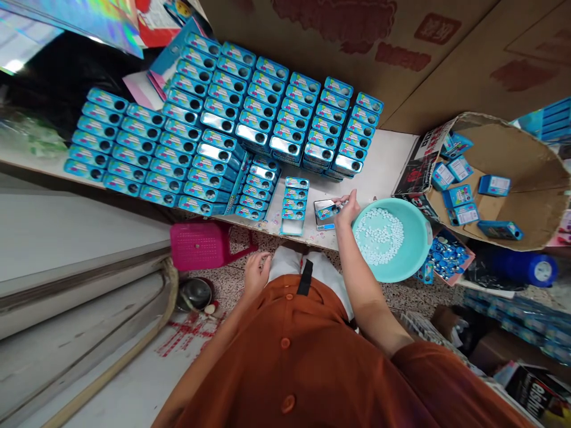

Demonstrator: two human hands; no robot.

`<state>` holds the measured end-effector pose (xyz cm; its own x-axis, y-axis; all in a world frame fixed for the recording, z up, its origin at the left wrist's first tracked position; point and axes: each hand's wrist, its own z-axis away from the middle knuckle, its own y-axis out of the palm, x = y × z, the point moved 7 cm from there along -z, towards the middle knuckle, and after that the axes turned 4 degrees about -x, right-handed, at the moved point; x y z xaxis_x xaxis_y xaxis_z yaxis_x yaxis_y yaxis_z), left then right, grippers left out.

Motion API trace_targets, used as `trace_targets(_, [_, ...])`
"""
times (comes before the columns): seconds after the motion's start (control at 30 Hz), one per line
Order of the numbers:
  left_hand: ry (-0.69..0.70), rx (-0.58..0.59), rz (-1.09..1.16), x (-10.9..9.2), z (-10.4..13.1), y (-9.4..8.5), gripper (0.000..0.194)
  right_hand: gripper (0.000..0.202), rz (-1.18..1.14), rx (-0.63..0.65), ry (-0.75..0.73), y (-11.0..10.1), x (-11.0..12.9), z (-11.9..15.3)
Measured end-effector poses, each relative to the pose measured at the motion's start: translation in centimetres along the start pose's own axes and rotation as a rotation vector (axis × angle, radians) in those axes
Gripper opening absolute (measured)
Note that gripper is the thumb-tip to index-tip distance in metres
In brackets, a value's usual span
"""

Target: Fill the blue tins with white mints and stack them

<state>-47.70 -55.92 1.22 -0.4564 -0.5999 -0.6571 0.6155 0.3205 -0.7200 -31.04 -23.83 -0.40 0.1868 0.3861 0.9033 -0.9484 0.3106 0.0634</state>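
My right hand (347,209) is at a small scale (325,226) near the table's front edge, its fingers closed on a blue tin (329,211) over the scale's plate. Just right of that hand stands a turquoise basin (401,270) with many small white pieces (379,236) in it. A short row of blue tins (295,195) lies left of the scale, with a bare silvery one at its front. My left hand (257,268) hangs below the table edge beside my leg, fingers apart and holding nothing.
Stacked rows of blue tins (178,142) cover the table's left and middle. A cardboard box (530,178) with blue packs stands at the right, above a box of blue and silver lids (446,257). A pink stool (198,245) is below the table edge.
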Motion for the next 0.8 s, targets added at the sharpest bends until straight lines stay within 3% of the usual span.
trace_targets(0.37, [-0.042,-0.018,0.012,0.3,0.1,-0.4,0.025,0.049,0.004,-0.023,0.009,-0.5,-0.5,0.0])
trace_targets(0.53, [-0.028,-0.022,0.01,0.2,0.0,-0.2,0.025,0.047,-0.117,-0.082,0.125,-1.2,-0.9,-0.9])
trace_targets(0.63, [-0.023,-0.031,0.002,0.2,0.0,0.0,0.025,0.044,-0.204,-0.11,0.203,-2.6,-0.4,-1.5])
trace_targets(0.8, [-0.004,-0.027,-0.003,-0.5,0.0,0.5,0.025,0.04,-0.312,-0.135,0.3,-6.6,0.8,-2.4])
